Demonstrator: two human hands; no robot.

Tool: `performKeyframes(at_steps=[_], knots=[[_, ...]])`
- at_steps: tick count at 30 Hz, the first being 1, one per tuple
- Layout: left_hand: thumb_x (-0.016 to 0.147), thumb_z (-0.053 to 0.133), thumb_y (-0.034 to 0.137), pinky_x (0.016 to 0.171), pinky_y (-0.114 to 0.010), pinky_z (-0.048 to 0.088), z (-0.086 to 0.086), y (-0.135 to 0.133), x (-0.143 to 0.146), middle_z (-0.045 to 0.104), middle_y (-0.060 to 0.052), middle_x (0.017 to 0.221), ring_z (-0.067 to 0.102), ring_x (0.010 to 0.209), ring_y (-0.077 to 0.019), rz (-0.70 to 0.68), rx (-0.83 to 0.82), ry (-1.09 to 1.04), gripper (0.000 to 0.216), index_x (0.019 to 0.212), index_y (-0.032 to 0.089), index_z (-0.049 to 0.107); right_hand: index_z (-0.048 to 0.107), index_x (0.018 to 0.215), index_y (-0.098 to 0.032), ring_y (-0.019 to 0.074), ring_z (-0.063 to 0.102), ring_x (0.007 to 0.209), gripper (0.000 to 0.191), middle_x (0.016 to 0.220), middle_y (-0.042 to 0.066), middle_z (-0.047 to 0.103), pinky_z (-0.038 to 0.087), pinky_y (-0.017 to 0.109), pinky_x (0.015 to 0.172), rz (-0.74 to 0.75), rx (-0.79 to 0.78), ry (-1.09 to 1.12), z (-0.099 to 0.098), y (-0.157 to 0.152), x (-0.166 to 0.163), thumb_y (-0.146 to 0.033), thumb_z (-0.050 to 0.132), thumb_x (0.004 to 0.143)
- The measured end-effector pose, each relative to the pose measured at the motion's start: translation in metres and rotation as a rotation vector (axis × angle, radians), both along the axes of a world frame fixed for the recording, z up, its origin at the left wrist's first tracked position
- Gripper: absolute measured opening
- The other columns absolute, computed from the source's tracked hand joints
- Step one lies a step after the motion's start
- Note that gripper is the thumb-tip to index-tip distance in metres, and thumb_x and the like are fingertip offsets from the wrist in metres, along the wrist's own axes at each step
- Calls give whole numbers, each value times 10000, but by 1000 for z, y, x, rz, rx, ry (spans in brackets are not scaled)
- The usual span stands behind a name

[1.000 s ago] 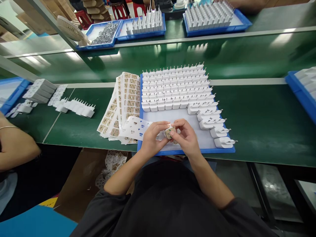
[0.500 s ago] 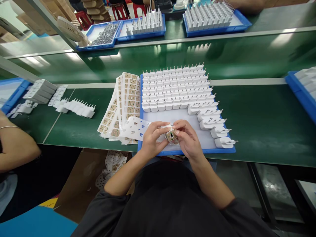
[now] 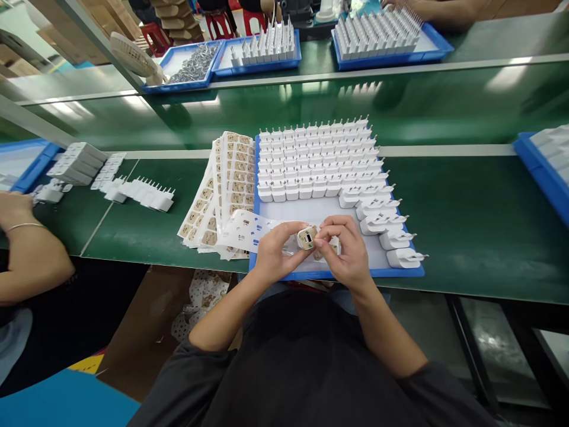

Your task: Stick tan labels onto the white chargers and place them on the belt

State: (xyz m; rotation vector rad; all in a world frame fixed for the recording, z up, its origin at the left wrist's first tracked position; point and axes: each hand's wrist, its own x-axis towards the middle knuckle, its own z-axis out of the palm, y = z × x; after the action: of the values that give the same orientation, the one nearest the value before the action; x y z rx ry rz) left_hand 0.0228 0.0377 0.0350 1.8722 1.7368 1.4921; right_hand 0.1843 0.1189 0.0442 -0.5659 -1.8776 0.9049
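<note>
My left hand (image 3: pixel 278 252) and my right hand (image 3: pixel 347 252) are both closed round one small white charger plug (image 3: pixel 306 237), held just above the near edge of a blue tray (image 3: pixel 355 274). A tan label covers the plug's upturned face. My right thumb and forefinger press at its right side. Rows of white charger plugs (image 3: pixel 317 163) fill the far half of the tray, and a few lie on their sides along its right edge. Label sheets (image 3: pixel 226 184) fan out left of the tray, with a mostly peeled sheet (image 3: pixel 244 228) under my left hand.
On the left, another person's arm (image 3: pixel 26 261) with a bracelet rests by loose white plugs (image 3: pixel 146 194) and stacked white parts (image 3: pixel 75 163). Blue trays (image 3: pixel 382 29) of plugs and metal pins (image 3: pixel 193 59) stand on the far shelf. Another blue tray (image 3: pixel 542 169) sits at right.
The plug has been turned a little between my fingers and my right fingers have shifted over its edge. The other person's hand on the left has come further into view.
</note>
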Motion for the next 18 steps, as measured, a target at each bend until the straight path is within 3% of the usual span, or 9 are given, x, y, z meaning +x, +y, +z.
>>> performKeyframes(at_steps=[5, 7, 13, 18], knots=[[835, 779, 181, 928, -368, 597, -6, 2, -2, 754, -88, 1167, 733, 1085, -234, -23, 64, 55, 393, 1186, 249, 614, 667, 1074, -256, 177, 610, 875, 139, 1072, 55, 636, 543, 298, 674, 69, -367, 62, -1, 2, -1, -299, 648, 943], [838, 761, 157, 925, -375, 591, -7, 3, -2, 739, -97, 1187, 721, 1094, -235, -13, 120, 105, 389, 1183, 253, 611, 677, 1032, -256, 184, 610, 890, 126, 1029, 44, 641, 542, 290, 673, 140, -504, 81, -1, 2, -3, -320, 647, 927], [855, 717, 128, 882, -375, 576, -9, 5, -2, 705, -89, 1178, 671, 1064, -222, 56, 259, 237, 382, 1181, 281, 589, 694, 913, -261, 195, 591, 1002, 68, 1027, 33, 638, 519, 341, 879, 217, -674, 266, -6, -6, -16, -251, 640, 872], [846, 719, 110, 896, -400, 575, -9, 4, -4, 699, -86, 1175, 652, 1079, -229, 78, 301, 266, 422, 1199, 290, 572, 713, 882, -251, 190, 580, 936, 77, 1044, 45, 620, 514, 324, 779, 279, -777, 326, -2, -7, -18, -245, 646, 843]])
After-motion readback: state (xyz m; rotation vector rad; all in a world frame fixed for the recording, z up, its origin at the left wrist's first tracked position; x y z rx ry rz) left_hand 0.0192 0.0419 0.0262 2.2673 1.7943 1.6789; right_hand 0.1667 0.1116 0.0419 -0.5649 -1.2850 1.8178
